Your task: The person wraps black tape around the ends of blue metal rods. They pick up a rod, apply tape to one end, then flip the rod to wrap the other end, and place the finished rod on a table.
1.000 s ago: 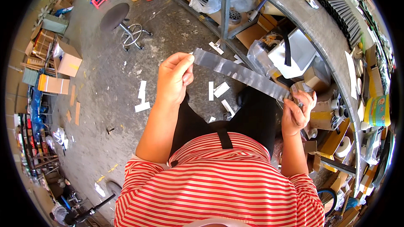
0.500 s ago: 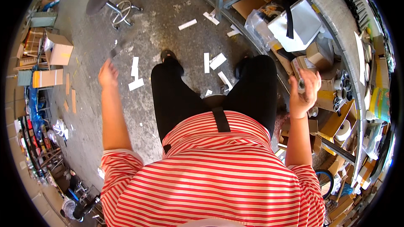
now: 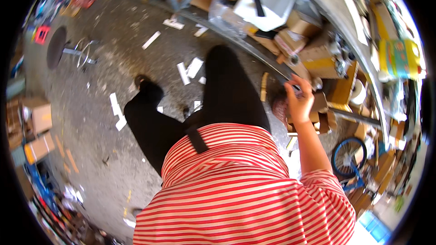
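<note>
My right hand [image 3: 301, 102] is raised on the right, over the edge of the shelf. Its fingers are loosely curled, with the thumb apart from them, and I make out nothing held. Behind it, close to the fingertips, lie a small round can-like thing [image 3: 293, 60] and an open cardboard box [image 3: 324, 121]. My left hand and forearm are out of view. Below me are my black-trousered legs, the left one [image 3: 152, 129] swung out to the left.
White strips [image 3: 117, 105] are scattered over the grey concrete floor [image 3: 109, 140]. A round stool [image 3: 57, 47] stands far left, with cardboard boxes [image 3: 40, 147] nearer. A cluttered metal-framed shelf [image 3: 268, 66] curves along the right, holding a yellow jug [image 3: 399, 59]. A blue-rimmed wheel [image 3: 349, 157] stands nearby.
My body has turned to the right, and my legs have shifted. My left hand, earlier at the left with a blurred dark thing at its fingers, has left the view. The right hand stays raised.
</note>
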A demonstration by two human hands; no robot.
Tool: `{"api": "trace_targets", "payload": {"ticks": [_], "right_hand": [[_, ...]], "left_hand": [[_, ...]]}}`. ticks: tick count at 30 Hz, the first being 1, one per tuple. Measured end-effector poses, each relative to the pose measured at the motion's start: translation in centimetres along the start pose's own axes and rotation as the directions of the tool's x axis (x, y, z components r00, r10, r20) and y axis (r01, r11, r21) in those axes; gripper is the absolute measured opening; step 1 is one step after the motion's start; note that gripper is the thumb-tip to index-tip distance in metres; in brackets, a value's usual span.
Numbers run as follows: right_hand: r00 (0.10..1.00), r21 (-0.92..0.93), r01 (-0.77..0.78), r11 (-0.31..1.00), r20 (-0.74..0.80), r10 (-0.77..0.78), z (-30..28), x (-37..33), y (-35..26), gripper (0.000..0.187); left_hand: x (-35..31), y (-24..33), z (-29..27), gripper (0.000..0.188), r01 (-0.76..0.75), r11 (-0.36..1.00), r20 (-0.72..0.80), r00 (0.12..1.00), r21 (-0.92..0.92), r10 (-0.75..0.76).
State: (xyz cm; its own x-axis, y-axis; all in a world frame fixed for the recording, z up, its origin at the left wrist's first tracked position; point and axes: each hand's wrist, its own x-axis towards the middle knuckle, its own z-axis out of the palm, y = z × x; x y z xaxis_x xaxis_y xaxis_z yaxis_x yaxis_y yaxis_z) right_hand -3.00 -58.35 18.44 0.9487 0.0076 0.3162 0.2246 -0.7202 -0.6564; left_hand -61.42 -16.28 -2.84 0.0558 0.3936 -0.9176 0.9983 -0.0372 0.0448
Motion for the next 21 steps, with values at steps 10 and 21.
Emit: {"api": "trace_targets", "payload": {"ticks": [10, 21], "right_hand": [[0.872, 0.211, -0.470, 0.857, -0.043, 0.488, -3.6, -3.5, 6.1, 0.018], [0.767, -0.214, -0.569, 0.794, 0.210, 0.606, 0.9, -9.1, 11.8, 0.016]], "left_hand": [[1.1, 20.8, -13.8, 0.032, -0.286, 0.944, -0.204, 0.946, -0.163, 0.251], [5.1, 15.0, -13.6, 0.030, -0.413, 0.887, -0.138, 0.885, 0.208, 0.445]]}}
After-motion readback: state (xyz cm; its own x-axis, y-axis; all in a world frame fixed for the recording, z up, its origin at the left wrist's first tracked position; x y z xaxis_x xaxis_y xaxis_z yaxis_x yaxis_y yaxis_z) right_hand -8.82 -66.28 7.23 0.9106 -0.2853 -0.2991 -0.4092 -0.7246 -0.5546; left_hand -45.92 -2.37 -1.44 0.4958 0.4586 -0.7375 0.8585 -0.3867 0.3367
